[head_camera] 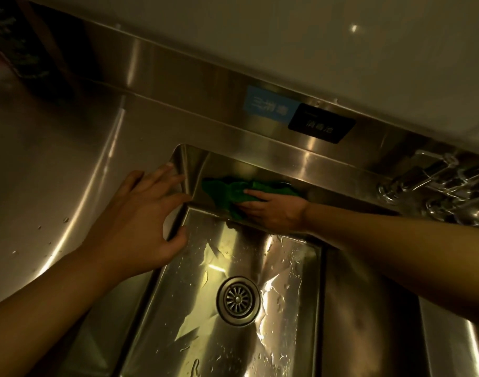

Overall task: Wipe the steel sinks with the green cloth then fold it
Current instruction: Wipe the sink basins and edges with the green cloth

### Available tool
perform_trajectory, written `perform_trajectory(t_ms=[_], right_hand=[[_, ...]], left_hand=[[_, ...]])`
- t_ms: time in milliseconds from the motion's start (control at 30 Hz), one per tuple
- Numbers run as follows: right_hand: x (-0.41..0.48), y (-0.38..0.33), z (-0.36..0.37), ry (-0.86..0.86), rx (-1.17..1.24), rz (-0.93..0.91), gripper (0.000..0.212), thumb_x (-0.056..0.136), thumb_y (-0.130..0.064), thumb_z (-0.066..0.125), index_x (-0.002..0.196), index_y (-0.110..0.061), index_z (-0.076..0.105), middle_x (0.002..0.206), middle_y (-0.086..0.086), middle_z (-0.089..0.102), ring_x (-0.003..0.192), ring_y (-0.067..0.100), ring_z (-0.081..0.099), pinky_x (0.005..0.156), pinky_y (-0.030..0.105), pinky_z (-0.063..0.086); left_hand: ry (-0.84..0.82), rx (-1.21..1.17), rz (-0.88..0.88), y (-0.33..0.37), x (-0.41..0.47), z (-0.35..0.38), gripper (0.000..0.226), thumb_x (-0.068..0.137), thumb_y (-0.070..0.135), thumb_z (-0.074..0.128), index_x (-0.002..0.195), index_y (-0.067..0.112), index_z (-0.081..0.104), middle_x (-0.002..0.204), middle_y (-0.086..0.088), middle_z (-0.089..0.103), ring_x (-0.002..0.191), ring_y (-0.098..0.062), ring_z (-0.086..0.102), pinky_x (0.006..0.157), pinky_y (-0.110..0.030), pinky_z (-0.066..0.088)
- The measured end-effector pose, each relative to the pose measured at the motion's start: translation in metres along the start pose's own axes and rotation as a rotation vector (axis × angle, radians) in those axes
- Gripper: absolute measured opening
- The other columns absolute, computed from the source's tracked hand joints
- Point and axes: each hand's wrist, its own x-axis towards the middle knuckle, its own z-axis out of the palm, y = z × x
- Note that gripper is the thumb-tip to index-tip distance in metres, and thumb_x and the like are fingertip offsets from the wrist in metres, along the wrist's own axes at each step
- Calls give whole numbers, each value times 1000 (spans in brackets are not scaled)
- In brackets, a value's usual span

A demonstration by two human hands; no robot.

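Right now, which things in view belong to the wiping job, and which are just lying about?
Part of the job:
green cloth, pressed on the sink's back wall
steel sink
right hand, on the cloth
left hand, resting on the sink's left rim

Just there:
tap fittings
blue label
black label
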Motion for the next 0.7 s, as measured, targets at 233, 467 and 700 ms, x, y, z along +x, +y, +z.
perform_trajectory(t_ms=[233,467,700], right_hand=[[89,-35,14,-17,150,-23,44,98,-1,44,140,-8,54,159,16,35,154,32,14,122,50,-5],[101,-83,5,-84,563,241,42,102,-17,44,143,-9,51,158,13,36,153,32,12,121,53,12],[87,-107,-51,282,1431,958,45,92,-7,58,136,-15,60,145,7,51,139,26,40,115,41,33]], left_hand=[[40,-21,-14,2,0,-3,54,82,54,55,127,29,70,152,6,53,156,-9,21,124,-35,7],[23,-12,-30,7,2,-10,50,81,49,56,123,26,72,149,6,56,155,-11,25,126,-35,7],[132,-328,-134,7,-3,-20,57,76,13,57,131,20,68,151,6,53,149,-12,36,120,-10,17]])
